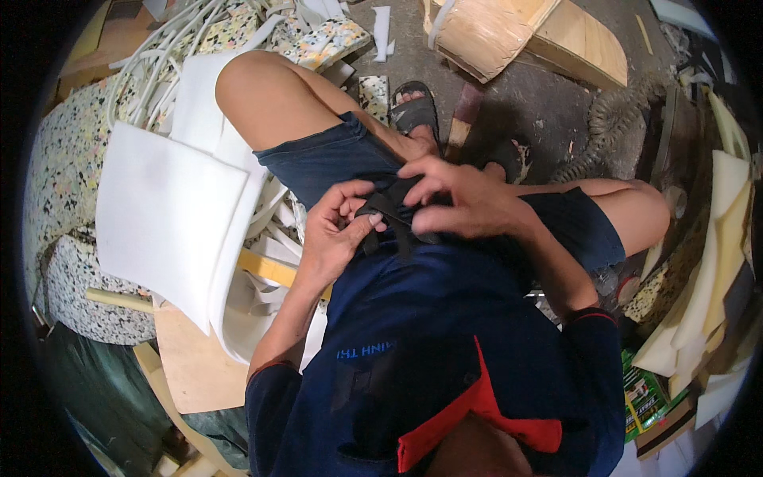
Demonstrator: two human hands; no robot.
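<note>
A dark fabric strap (pixel 401 219) lies in loops at my waist, over my dark shorts (pixel 306 171). My left hand (pixel 338 230) pinches the strap between thumb and fingers. My right hand (pixel 457 199) hovers at the other side of the strap, fingers bent and apart, slightly blurred; I see nothing held in it. My sandaled foot (pixel 412 111) rests on the floor beyond my hands.
White foam sheets (pixel 159 215) and speckled foam pieces (pixel 63 151) pile on my left. Curved plywood pieces (pixel 485 40) lie ahead, a coiled hose (pixel 596 135) to the front right. Cream foam strips (pixel 707 262) stand at my right, and a plywood board (pixel 191 358) lies behind left.
</note>
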